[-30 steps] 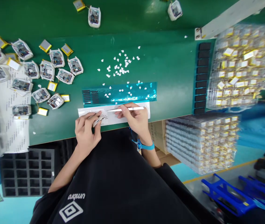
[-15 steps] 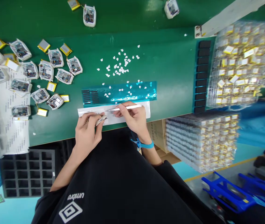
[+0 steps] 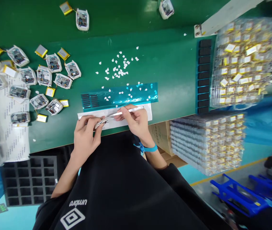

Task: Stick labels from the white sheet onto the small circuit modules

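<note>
Head camera, live over the tabletop (image 3: 174, 80)! The left hand (image 3: 85, 137) has a clenched grip on a small pale curved piece (image 3: 100, 123), and the right hand (image 3: 136, 123) pinches a white pointed stylus (image 3: 128, 111), its tip close beside that piece, both above a white paper strip (image 3: 143, 111).

— Which step are we watching?

Looks like fine tip work on the piece, and the next move calls for a steady left grip and a careful tip.

— Give us the count!

Fourteen white-framed modules (image 3: 44, 75): twelve clustered at nine o'clock from the hands, one at eleven, one at one. One teal sheet (image 3: 119, 95) at twelve, white flecks (image 3: 119, 70) beyond it, too many to count.

— And further out?

Two stacks of gold-edged cells, a bagged stack (image 3: 241, 64) at two o'clock, a block (image 3: 207, 143) at four, plus one black foam tray (image 3: 29, 180) at seven!
</note>
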Motion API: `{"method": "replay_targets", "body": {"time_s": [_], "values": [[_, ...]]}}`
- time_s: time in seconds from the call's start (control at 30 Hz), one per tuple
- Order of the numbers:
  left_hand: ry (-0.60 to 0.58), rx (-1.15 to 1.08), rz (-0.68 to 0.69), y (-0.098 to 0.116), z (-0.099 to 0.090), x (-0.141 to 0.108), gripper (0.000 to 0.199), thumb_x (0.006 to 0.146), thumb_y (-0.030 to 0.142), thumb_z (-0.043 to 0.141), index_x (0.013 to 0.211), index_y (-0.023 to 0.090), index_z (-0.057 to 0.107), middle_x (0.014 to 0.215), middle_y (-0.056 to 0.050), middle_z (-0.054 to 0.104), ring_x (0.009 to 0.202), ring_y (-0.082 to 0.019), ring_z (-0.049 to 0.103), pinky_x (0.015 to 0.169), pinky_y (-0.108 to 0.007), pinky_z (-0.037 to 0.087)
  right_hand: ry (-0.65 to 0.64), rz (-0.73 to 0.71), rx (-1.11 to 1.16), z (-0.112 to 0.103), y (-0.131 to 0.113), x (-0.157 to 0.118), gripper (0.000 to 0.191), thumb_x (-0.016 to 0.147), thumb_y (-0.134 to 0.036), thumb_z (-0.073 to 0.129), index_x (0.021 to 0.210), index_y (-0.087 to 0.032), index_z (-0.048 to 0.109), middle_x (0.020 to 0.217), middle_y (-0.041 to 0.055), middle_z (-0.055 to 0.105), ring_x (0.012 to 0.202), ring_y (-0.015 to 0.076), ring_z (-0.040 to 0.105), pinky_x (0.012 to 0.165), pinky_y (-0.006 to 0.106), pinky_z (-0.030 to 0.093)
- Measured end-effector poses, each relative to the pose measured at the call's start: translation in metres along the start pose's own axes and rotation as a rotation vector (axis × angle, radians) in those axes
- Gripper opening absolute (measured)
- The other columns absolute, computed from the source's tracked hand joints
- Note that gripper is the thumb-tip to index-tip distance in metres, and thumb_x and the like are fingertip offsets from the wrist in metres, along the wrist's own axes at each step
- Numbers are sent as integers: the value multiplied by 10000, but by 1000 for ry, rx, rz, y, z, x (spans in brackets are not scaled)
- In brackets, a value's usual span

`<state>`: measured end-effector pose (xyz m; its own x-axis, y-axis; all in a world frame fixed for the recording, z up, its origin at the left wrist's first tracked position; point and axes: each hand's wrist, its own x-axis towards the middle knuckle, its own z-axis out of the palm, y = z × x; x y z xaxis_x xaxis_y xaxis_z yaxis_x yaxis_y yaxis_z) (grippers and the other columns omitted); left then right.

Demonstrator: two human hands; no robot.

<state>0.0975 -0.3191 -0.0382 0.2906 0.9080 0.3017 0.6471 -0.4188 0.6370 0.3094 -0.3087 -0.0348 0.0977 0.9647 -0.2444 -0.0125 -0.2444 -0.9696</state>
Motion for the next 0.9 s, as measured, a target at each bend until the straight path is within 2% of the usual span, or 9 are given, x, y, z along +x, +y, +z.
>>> {"method": "replay_targets", "body": {"time_s": [0.13,0.2,0.3,0.4,0.5,0.6,0.7,0.9], "values": [[-10,-15,-30,1,-3,0,137,1047,220,657,1136,230,761,1019,-78,816,1004,-256,771,854,-368,580,19,60,77,-7,-4,6,531,912,-749,754,821,-226,742,728,21,811,629,177,789,697,335,713],[16,-83,-76,5,-6,1,156,1041,220,673,1151,232,782,1028,-59,832,941,-220,789,852,-330,604,30,57,88,-8,-6,5,534,918,-762,738,836,-235,726,695,13,794,634,190,797,690,350,716],[82,-294,-260,15,-14,6,128,1024,251,736,1128,230,805,997,-18,841,811,-161,800,772,-256,630,90,13,91,-6,-15,0,535,955,-785,669,869,-257,686,666,2,771,683,219,825,682,369,718],[58,-537,-396,24,-23,17,120,1024,281,761,1110,231,828,987,-14,835,723,-147,801,678,-236,645,128,-54,81,2,-34,-7,502,1006,-767,604,904,-279,656,706,5,782,755,227,847,695,365,719],[-74,-758,-397,32,-33,29,195,1013,280,786,1201,244,825,952,-30,833,708,-161,803,692,-260,678,45,-101,133,10,-54,-11,414,1049,-672,614,920,-280,651,737,-2,796,747,213,842,702,355,721],[-187,-880,-390,37,-42,35,350,979,273,832,1325,244,781,1052,-69,847,814,-198,837,787,-309,724,-77,-131,188,15,-65,-11,353,1064,-582,646,900,-270,658,728,-13,795,696,199,823,664,339,711],[-199,-890,-414,42,-46,34,363,953,235,854,1310,231,785,1166,-90,848,915,-229,861,856,-337,747,-99,-149,170,14,-67,-11,342,1070,-554,649,896,-261,674,732,-14,789,698,188,817,648,322,697],[-181,-935,-455,43,-47,32,411,920,111,844,1309,233,799,1130,-59,865,939,-219,871,867,-290,747,-71,-171,93,15,-61,-9,382,1064,-585,646,885,-250,681,715,-23,777,644,157,787,636,294,686]]}}
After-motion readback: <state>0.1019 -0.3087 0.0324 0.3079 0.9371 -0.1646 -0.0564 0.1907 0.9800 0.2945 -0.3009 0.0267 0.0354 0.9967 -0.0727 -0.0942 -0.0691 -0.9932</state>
